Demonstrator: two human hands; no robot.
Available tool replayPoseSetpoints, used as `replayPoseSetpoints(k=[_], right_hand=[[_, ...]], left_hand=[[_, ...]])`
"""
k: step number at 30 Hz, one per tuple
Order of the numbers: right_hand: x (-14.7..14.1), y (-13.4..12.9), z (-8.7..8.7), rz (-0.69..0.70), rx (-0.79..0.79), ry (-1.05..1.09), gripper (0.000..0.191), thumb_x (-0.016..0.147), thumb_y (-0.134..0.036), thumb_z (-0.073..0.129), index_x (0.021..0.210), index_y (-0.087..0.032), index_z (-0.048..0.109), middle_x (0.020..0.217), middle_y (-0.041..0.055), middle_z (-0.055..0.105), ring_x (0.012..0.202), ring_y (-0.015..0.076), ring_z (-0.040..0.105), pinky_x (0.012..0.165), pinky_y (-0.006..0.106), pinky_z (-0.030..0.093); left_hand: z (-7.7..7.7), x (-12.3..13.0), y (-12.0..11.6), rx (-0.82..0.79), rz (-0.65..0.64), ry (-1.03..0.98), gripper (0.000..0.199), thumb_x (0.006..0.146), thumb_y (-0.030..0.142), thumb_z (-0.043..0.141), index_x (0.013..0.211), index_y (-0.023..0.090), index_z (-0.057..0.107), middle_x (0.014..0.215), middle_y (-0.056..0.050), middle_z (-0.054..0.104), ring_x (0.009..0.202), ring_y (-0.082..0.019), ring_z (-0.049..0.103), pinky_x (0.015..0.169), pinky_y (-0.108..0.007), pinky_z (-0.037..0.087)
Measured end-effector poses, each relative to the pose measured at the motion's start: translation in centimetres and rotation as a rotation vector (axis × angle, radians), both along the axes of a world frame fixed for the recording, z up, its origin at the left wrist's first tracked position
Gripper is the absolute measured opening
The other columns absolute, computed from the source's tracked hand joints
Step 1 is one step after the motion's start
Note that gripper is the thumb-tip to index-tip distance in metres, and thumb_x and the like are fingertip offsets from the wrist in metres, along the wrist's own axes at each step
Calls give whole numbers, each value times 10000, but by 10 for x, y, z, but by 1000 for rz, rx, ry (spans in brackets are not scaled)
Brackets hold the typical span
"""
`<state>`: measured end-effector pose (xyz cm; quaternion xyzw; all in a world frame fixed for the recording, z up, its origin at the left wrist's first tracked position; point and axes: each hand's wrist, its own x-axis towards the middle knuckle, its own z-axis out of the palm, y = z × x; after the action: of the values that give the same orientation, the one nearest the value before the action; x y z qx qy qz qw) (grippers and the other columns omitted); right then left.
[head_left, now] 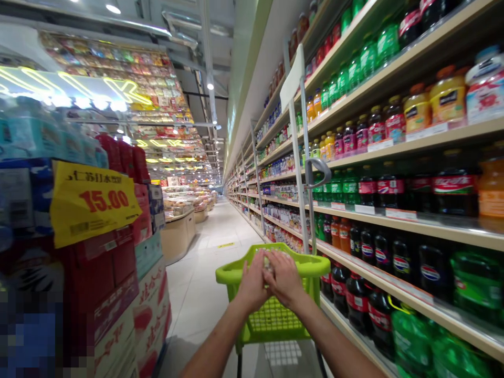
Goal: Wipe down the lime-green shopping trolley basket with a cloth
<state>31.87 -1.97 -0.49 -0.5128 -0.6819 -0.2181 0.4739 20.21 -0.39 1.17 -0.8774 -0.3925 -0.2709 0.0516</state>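
2 bare forearms (pixel 220 336) at an inward slant, left hand (pixel 252 281) and right hand (pixel 285 275) in contact, backs uppermost

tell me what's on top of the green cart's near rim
Left hand and right hand rest together at its middle; the part of the green cart beneath them is covered.

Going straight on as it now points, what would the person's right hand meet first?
Probably the lime-green plastic rim of the shopping cart, ahead of the right hand, though depth and contact are unclear.
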Motion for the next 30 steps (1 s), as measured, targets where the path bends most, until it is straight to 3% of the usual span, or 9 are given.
replayPoseSetpoints(k=[3, 5, 9, 13, 16, 20, 22, 26, 30], right_hand=[[-6, 8, 1, -36, -44, -79, 307, 788, -287, 512, 1084, -238, 575, 1182, 95, 561, 1100, 290, 472, 901, 510, 361], [10, 8, -7, -6, -2, -154, 289, 791, -210, 487, 1061, -233, 587, 1178, 73, 567, 1110, 266, 469, 914, 475, 374], [85, 7, -25, -45, 98, -125, 293, 823, -177, 391, 1017, -180, 610, 1104, 90, 603, 1059, 218, 514, 909, 408, 417], [135, 14, -22, -153, 58, 73, 288, 826, -213, 360, 852, -148, 639, 957, 106, 644, 950, 217, 571, 855, 399, 452], [117, 11, -20, -141, 66, 146, 278, 819, -200, 359, 807, -162, 634, 894, 85, 651, 899, 202, 584, 832, 381, 461], [77, -4, -22, 31, 111, -68, 255, 826, -205, 388, 937, -193, 617, 1069, 76, 605, 1058, 205, 506, 888, 377, 415], [79, -3, -16, -19, 13, -113, 242, 828, -230, 395, 885, -194, 627, 1001, 70, 627, 989, 199, 537, 841, 336, 421], [117, 15, 13, -285, -231, 16, 317, 816, -291, 416, 556, -204, 575, 566, 24, 591, 562, 147, 539, 545, 243, 376], [143, 23, 34, -412, -210, 123, 291, 818, -292, 397, 627, -194, 594, 584, 45, 592, 550, 161, 524, 517, 254, 324]], left_hand=[[-2, -27, 7, -14, 63, 71, 772, 630, 379, 623, 1304, 172, 308, 1364, -149, 368, 1267, -287, 313, 1037, -552, 168], [-3, -34, 9, -2, 74, 69, 740, 632, 395, 632, 1280, 190, 340, 1348, -134, 397, 1250, -276, 344, 1042, -540, 165], [-4, -36, 5, 11, 62, 37, 690, 661, 391, 622, 1267, 192, 358, 1342, -115, 413, 1236, -256, 368, 1049, -500, 191], [-6, -31, 1, 37, 77, 16, 656, 682, 392, 605, 1259, 183, 374, 1347, -110, 407, 1236, -249, 364, 1052, -489, 190], [-9, -28, 1, 46, 93, 12, 643, 698, 385, 590, 1263, 172, 371, 1345, -109, 409, 1232, -242, 367, 1050, -484, 191], [-13, -32, 4, 100, 94, 2, 595, 720, 369, 561, 1254, 179, 381, 1335, -103, 424, 1218, -238, 383, 1044, -482, 199], [-14, -36, 6, 108, 83, -1, 576, 731, 350, 547, 1256, 185, 379, 1329, -97, 433, 1214, -232, 387, 1040, -478, 208], [-15, -41, 6, 118, 64, -16, 557, 736, 311, 533, 1260, 207, 376, 1323, -83, 442, 1204, -222, 397, 1029, -463, 228], [-16, -39, 4, 125, 78, -29, 553, 731, 302, 532, 1255, 205, 384, 1315, -85, 450, 1197, -226, 404, 1025, -466, 229]])
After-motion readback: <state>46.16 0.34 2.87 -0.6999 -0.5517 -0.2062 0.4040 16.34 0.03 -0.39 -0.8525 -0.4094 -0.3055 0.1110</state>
